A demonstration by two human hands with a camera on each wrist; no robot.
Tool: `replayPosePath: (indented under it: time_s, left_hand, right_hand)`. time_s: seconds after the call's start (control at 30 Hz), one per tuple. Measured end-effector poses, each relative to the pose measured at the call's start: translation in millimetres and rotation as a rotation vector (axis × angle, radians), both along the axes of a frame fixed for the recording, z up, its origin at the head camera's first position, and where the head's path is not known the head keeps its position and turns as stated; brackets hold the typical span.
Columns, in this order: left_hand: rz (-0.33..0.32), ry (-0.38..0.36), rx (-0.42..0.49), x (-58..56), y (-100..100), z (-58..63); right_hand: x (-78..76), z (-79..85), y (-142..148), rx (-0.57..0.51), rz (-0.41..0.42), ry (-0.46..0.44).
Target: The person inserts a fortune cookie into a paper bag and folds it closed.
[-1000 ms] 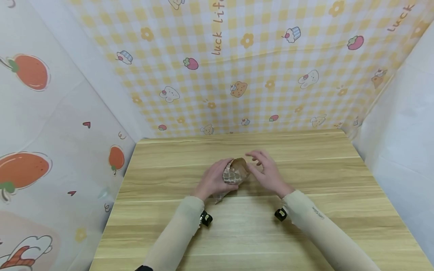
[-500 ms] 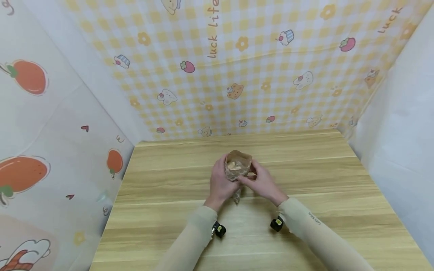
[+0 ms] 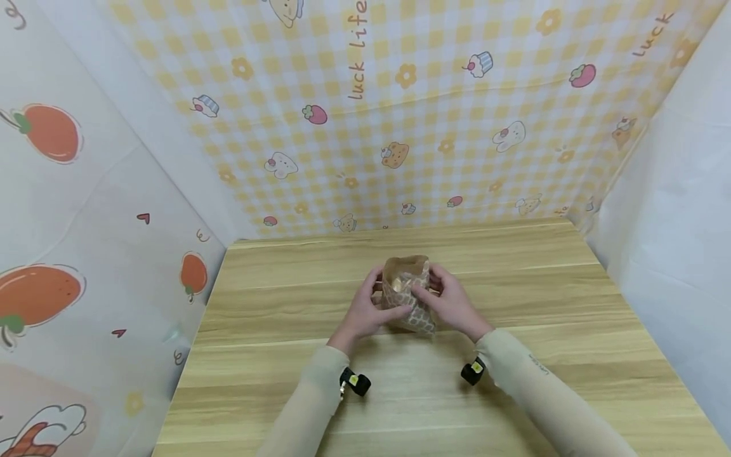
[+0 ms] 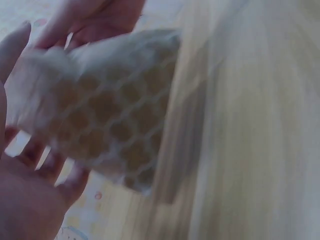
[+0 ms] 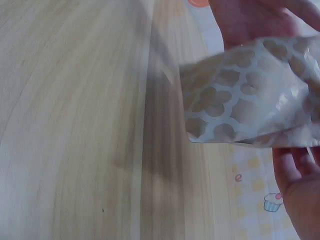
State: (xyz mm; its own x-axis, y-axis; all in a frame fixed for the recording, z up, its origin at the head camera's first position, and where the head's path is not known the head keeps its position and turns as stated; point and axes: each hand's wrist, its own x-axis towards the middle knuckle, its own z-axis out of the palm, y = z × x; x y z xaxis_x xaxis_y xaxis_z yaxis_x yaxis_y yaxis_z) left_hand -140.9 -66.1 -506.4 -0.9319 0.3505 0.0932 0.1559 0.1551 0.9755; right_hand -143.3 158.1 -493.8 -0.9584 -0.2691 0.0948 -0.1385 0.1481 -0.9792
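Note:
A brown paper bag (image 3: 421,312) with a pale lattice print is held up over the table between both hands, its mouth open and facing up toward the head camera. Inside its mouth shows a small light-tan item (image 3: 396,284), with something shiny and translucent beside it. My left hand (image 3: 365,310) grips the bag's left side, thumb across the front. On the other side my right hand (image 3: 451,304) holds the bag near its rim, thumb on the front and fingers behind. The wrist views show the bag's patterned lower part (image 4: 110,110) and its creased, glossy surface (image 5: 245,95).
The wood-grain table (image 3: 274,355) extends around the hands. Behind it hangs a yellow checked cloth (image 3: 342,146) with cartoon prints; a printed white sheet (image 3: 114,190) stands at the left and a plain white one (image 3: 668,209) at the right.
The bag was tilted in the left hand, with the right hand loose beside it. The right hand has since taken hold, and the bag's lower end has swung to the right.

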Motion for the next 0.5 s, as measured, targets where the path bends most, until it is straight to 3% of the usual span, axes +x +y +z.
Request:
replayPosePath:
  time_s: [0.1,0.2,0.33,0.5]
  left_hand:
    - [-0.055,-0.052,0.023,-0.4,-7.5,3.6]
    - [-0.078,-0.025,0.018,0.0,-10.7,5.6]
    - [-0.072,0.025,0.017,0.7,-11.1,7.1]
    - [-0.04,0.007,0.037,3.5,-10.0,8.5]
  right_hand:
    - [1.0,1.6,4.3,-0.013,0.056,0.024]
    - [2.3,3.0,7.4,-0.024,0.104,0.048]
    - [3.5,3.7,10.3,-0.033,0.149,0.078]
    - [5.4,5.1,12.2,-0.025,0.175,0.065]
